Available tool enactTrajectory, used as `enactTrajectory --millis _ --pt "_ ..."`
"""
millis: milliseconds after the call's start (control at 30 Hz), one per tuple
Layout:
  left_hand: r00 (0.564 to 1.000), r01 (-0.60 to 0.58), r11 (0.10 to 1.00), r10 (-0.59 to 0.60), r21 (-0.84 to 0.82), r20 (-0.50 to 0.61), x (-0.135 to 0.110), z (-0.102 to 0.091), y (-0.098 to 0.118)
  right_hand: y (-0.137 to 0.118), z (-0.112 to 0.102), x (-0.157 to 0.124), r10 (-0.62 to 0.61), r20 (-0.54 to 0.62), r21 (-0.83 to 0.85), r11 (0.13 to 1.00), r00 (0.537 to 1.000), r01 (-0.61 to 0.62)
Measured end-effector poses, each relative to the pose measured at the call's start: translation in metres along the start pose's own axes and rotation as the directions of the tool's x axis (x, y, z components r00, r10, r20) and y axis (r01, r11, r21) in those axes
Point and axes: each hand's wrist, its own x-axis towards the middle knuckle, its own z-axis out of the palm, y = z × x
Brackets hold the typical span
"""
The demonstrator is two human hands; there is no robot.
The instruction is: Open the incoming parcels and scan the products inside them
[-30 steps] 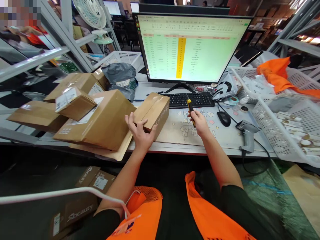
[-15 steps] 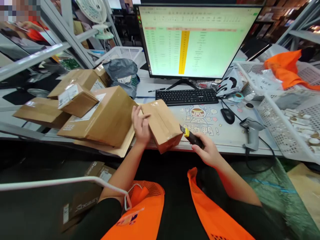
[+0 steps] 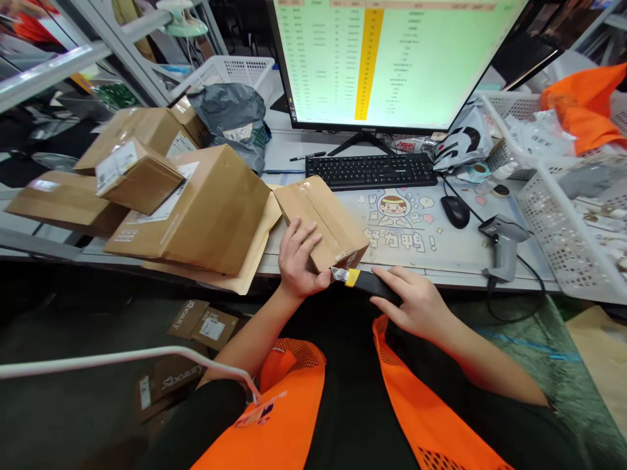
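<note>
My left hand (image 3: 298, 260) grips the near end of a small taped cardboard box (image 3: 323, 219) that lies at the desk's front edge. My right hand (image 3: 414, 301) is closed round a black and yellow utility knife (image 3: 365, 281). The knife's blade tip touches the box's near lower edge, just beside my left thumb. A larger brown box (image 3: 206, 212) sits right next to the small one on the left.
Several more cardboard boxes (image 3: 132, 153) pile up at the left. A keyboard (image 3: 371, 171), mouse (image 3: 455, 211), barcode scanner (image 3: 502, 238) and big monitor (image 3: 396, 62) occupy the desk (image 3: 465, 261). White baskets (image 3: 568, 222) stand at the right. More boxes (image 3: 206, 323) lie on the floor.
The small box was pulled toward the desk's front edge and turned. My right hand brought the knife down from above the desk mat to the box's near edge.
</note>
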Motion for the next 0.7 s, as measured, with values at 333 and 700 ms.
enactTrajectory --millis 333,700 --pt "0.996 -0.062 0.998 0.063 0.027 -0.061 0.001 0.003 0.0 -0.012 -0.024 0.005 0.055 0.046 -0.195 0.98 0.997 -0.045" --pt "0.999 0.003 0.998 -0.006 0.062 0.052 0.003 0.002 0.013 0.083 -0.064 -0.014 0.326 -0.21 -0.364 0.849 0.922 -0.383"
